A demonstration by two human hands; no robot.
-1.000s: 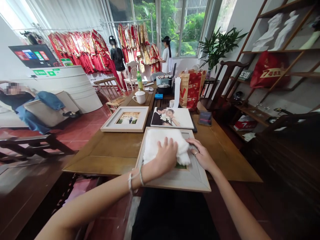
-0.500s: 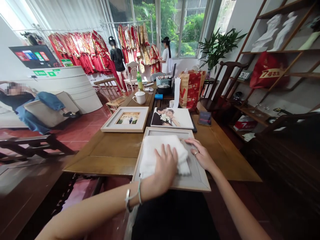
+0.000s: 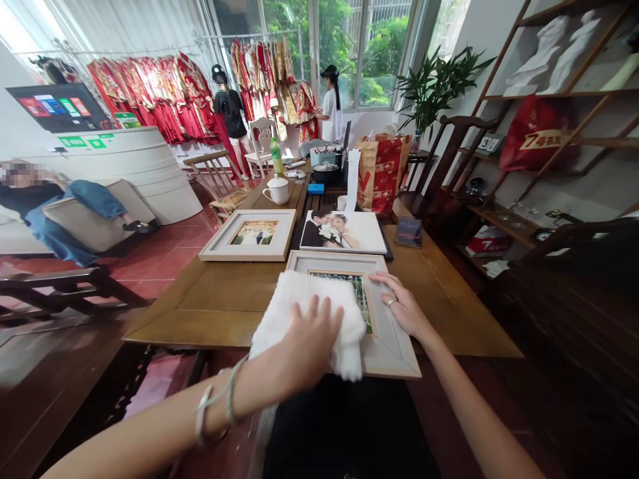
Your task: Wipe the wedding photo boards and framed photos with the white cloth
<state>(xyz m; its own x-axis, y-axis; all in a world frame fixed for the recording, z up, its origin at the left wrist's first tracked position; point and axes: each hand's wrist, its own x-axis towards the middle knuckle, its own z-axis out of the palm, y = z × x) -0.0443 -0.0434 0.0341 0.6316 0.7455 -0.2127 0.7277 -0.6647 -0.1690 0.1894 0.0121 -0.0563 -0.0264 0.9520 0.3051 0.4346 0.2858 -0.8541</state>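
Note:
A light grey picture frame (image 3: 393, 336) with a pale wood edge lies at the near edge of the table, jutting toward me. Over its left and middle part is spread a fluffy white cloth (image 3: 284, 299), which hides much of the green photo (image 3: 360, 293) inside. My left hand (image 3: 312, 339) presses flat on the cloth, fingers spread, thumb out of sight. Along the frame's right side, my right hand (image 3: 403, 307), with a ring, grips the edge, its fingers lying over the moulding.
Behind lie a second framed photo (image 3: 254, 234) and a couple's photo panel (image 3: 344, 233). Further back on the wooden table (image 3: 200, 313) stand a white lidded mug (image 3: 277, 191), a green bottle (image 3: 276, 156) and a red paper bag (image 3: 382, 176). A phone-like dark screen (image 3: 409, 231) stands at right.
My left hand has slid the cloth left and toward me, uncovering part of the photo. My right hand stays on the frame's right edge.

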